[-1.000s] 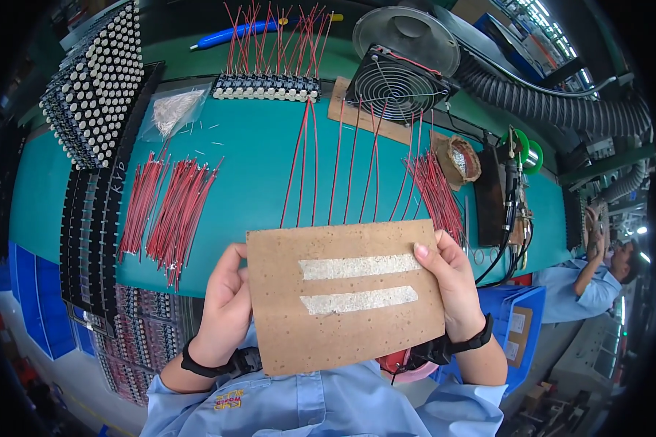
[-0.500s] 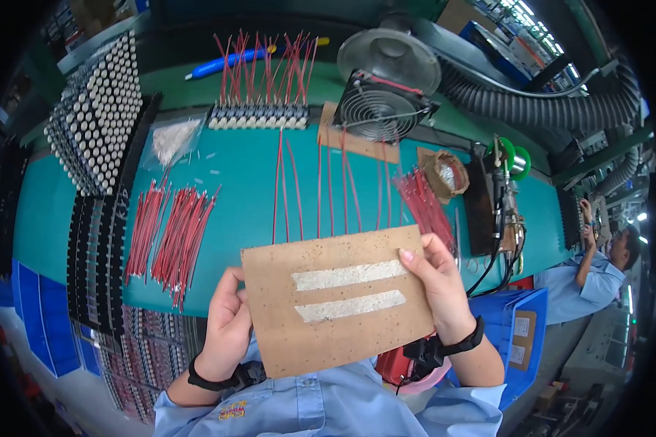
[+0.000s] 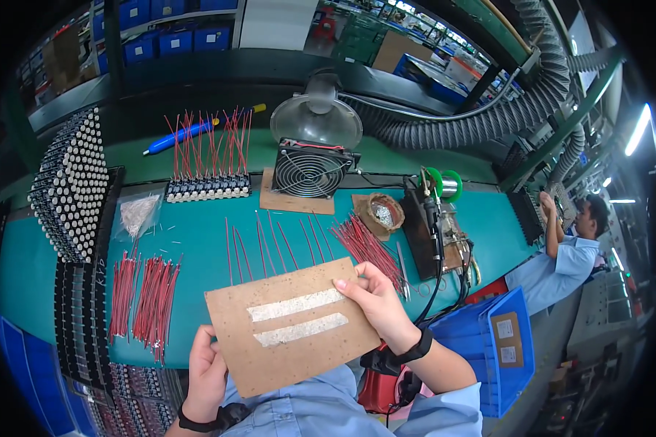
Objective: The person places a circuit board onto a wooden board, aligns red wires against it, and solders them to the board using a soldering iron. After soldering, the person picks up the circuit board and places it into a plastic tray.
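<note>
I hold a brown cardboard-like board (image 3: 284,368) tilted above the near edge of the bench. Two pale strips of tape (image 3: 299,331) run across its face. My left hand (image 3: 207,375) grips the left edge, its fingertips partly hidden behind the board. At the upper right corner my right hand (image 3: 380,309) pinches it, thumb on top. Several thin red wires (image 3: 261,247) stick out past the far edge; whether they are fixed to the board's underside is hidden. To the left lie two bundles of red wires (image 3: 155,302).
Behind stands a row of small components with upright red wires (image 3: 208,188), beside a black fan (image 3: 312,171). A soldering station (image 3: 434,240), solder spool (image 3: 450,186) and loose wire pile (image 3: 368,251) lie right. Stacked components (image 3: 69,186) rise left. A co-worker (image 3: 561,255) sits far right.
The view has tilted up and turned right, so the bench sits lower and further left. Both hands keep the board, its right side now angled higher.
</note>
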A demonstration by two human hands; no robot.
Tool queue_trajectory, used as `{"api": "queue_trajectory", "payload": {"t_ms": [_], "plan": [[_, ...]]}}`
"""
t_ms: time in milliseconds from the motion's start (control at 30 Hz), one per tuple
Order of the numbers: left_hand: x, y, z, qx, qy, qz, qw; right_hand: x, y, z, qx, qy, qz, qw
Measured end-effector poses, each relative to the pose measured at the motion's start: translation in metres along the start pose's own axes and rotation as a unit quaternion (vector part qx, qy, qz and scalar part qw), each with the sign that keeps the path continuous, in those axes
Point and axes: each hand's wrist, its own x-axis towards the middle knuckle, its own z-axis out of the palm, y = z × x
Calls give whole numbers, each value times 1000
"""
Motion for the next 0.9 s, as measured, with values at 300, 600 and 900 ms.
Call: {"api": "queue_trajectory", "payload": {"t_ms": [300,600,900], "plan": [[1,8,7,-85,72,-45,993,2,6,0,-42,7,-31,999],[7,11,21,55,30,-46,997,5,9,9,-98,20,-99,990],[14,16,29,21,72,-34,997,9,6,16,-72,37,-139,987]]}}
